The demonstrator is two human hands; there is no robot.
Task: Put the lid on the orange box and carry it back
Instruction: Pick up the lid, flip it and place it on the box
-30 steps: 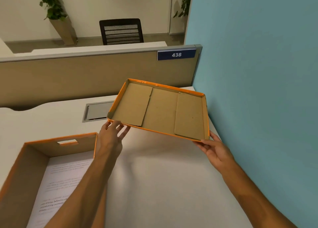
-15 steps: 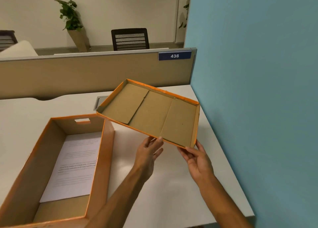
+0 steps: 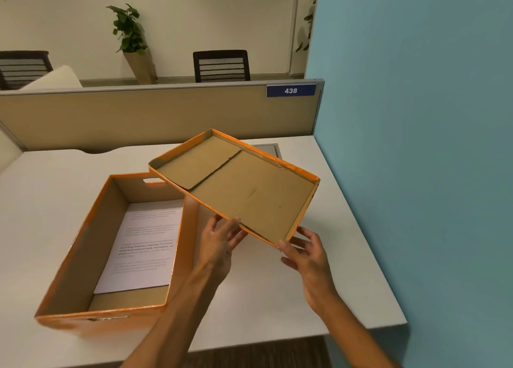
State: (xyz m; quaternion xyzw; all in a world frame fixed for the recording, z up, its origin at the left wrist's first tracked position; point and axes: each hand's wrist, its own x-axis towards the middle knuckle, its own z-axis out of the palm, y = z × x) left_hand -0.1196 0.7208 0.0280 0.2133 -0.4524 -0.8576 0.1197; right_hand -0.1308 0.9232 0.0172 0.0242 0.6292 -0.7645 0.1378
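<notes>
The orange box point(image 3: 69, 259) stands open on the white desk at the left, with a printed sheet of paper point(image 3: 144, 242) lying flat inside. The orange lid point(image 3: 238, 187) is held in the air to the right of the box, its brown inside facing up, tilted, with its far left corner over the box's far right corner. My left hand point(image 3: 219, 242) grips the lid's near edge from below. My right hand point(image 3: 308, 254) holds the lid's near right corner, fingers under it.
The white desk point(image 3: 277, 298) ends at a near edge and a right edge by the teal wall point(image 3: 416, 145). A beige partition point(image 3: 138, 115) with a "438" sign point(image 3: 291, 90) backs the desk. A cable hatch point(image 3: 268, 148) lies behind the lid. Chairs and a plant stand beyond.
The lid has swung left toward the box and turned, and my left hand slid along its near edge closer to my right hand. The view shifted, showing the whole box.
</notes>
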